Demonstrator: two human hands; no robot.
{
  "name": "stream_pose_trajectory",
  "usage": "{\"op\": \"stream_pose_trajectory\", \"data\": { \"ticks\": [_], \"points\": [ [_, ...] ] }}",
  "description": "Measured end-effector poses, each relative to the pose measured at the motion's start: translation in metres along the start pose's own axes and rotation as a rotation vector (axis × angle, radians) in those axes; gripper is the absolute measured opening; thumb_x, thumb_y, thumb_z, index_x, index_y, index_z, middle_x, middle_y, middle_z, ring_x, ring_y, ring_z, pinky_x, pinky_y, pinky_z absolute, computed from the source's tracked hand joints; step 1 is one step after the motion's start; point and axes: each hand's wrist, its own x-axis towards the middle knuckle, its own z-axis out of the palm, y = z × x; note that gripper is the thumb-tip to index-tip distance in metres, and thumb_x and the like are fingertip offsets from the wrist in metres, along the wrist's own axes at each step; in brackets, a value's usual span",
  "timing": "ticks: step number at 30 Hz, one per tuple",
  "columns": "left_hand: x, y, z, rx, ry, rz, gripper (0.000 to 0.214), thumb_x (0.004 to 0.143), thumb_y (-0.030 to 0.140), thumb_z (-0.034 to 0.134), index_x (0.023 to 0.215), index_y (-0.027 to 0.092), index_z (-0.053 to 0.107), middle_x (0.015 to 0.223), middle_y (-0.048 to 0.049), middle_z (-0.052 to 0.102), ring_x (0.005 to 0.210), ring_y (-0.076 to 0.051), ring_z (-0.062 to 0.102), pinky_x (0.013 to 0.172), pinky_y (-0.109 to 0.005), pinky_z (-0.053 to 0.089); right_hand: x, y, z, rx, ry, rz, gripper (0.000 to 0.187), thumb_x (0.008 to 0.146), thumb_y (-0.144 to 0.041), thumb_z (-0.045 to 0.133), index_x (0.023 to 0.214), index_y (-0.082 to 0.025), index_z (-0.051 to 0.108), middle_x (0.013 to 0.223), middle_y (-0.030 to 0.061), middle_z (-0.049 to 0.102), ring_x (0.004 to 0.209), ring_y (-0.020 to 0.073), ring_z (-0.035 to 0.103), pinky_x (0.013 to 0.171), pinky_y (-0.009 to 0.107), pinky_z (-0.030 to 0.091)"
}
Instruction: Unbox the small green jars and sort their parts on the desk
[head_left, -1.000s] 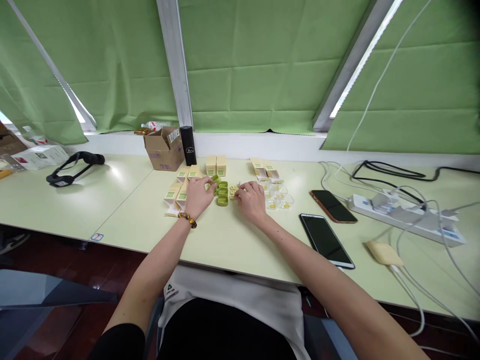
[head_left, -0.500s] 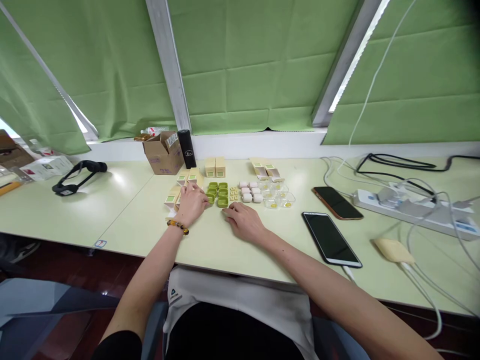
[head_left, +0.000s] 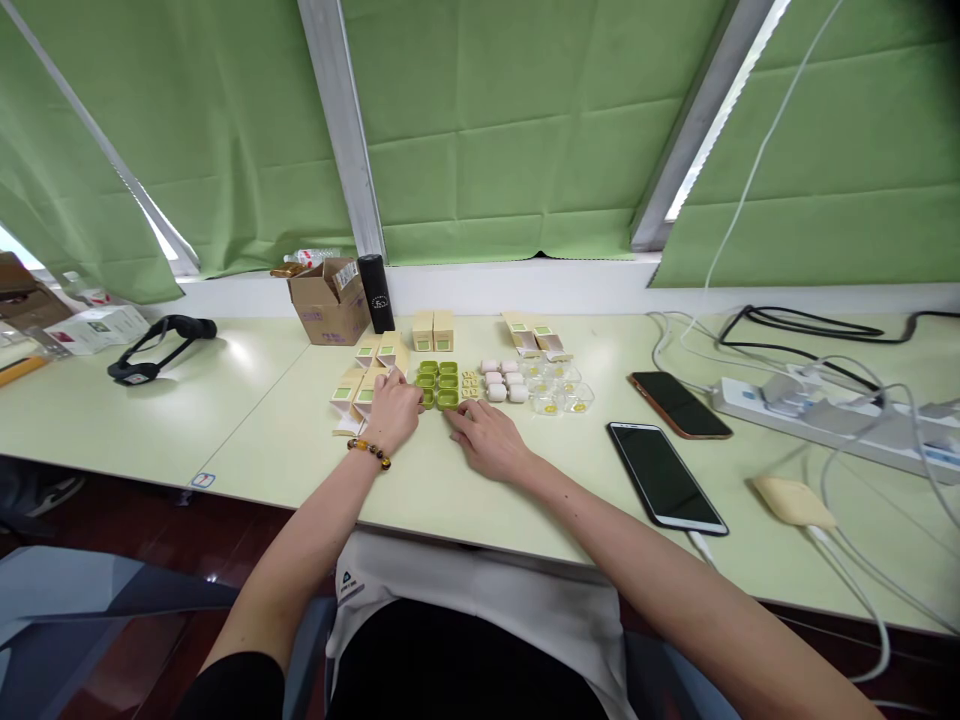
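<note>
Fingers of the left hand (head_left: 394, 410) curl against small olive-green plastic cases (head_left: 442, 380), grip unclear; the right hand (head_left: 489, 440) lies beside them, fingers spread flat.

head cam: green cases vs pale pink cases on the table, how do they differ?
Colour: the green cases are olive, the pale pink cases near white. Form: the green cases look like open hollow shells; the pale pink cases look closed and rounded. Contact: the left hand and right hand sit at the green cases; the pale pink cases lie clear of both. Shared: small, set in rows on the table.
</note>
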Motion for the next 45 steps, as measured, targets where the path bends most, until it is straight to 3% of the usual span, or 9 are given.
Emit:
{"op": "stream_pose_trajectory", "data": {
  "ticks": [10,29,34,39,45],
  "points": [
    [0.002,0.003,-0.001,0.057,0.018,-0.052,0.008,0.093,0.025,0.065,0.091,0.02,0.071,0.094,-0.0157,0.075,0.114,-0.034,0.056,0.095,-0.049,0.036,0.001,0.001,0.001,-0.007,-0.012,-0.008,0.04,0.108,-0.03,0.047,0.145,-0.019,0.057,0.127,0.0154,0.061,0.111,0.028,0.057,0.09,0.04,0.048],
    [0.001,0.006,-0.004,0.063,-0.01,-0.076,0.008,0.091,0.025,0.064,0.093,0.021,0.07,0.091,-0.0158,0.076,0.114,-0.035,0.055,0.096,-0.049,0.035,0.002,0.0,0.0,-0.004,-0.033,-0.011,0.041,0.108,-0.03,0.046,0.146,-0.019,0.057,0.138,0.0165,0.058,0.118,0.0287,0.055,0.097,0.041,0.047],
    [0.0,0.005,-0.005,0.056,0.0,-0.088,0.011,0.091,0.03,0.065,0.095,0.021,0.071,0.096,-0.0164,0.076,0.115,-0.036,0.056,0.098,-0.051,0.036,-0.001,0.0,-0.003,0.021,-0.004,-0.029,0.034,0.107,-0.028,0.048,0.136,-0.02,0.064,0.133,0.0144,0.062,0.115,0.0272,0.057,0.092,0.039,0.047],
    [0.003,0.002,-0.01,0.028,0.034,-0.134,0.017,0.091,0.03,0.063,0.103,0.022,0.072,0.103,-0.0157,0.076,0.125,-0.038,0.054,0.104,-0.054,0.034,-0.008,-0.003,-0.006,0.066,-0.032,-0.069,0.028,0.108,-0.023,0.045,0.118,-0.021,0.071,0.116,0.0112,0.067,0.104,0.0228,0.061,0.084,0.034,0.045],
    [0.014,-0.002,-0.029,-0.02,0.143,-0.145,0.032,0.098,0.025,0.052,0.125,0.021,0.067,0.116,-0.0157,0.076,0.136,-0.038,0.044,0.107,-0.055,0.033,-0.012,-0.001,-0.008,0.097,-0.041,-0.087,0.025,0.106,-0.024,0.05,0.12,-0.021,0.071,0.11,0.0094,0.068,0.098,0.0212,0.064,0.083,0.033,0.043]
  ]
}}
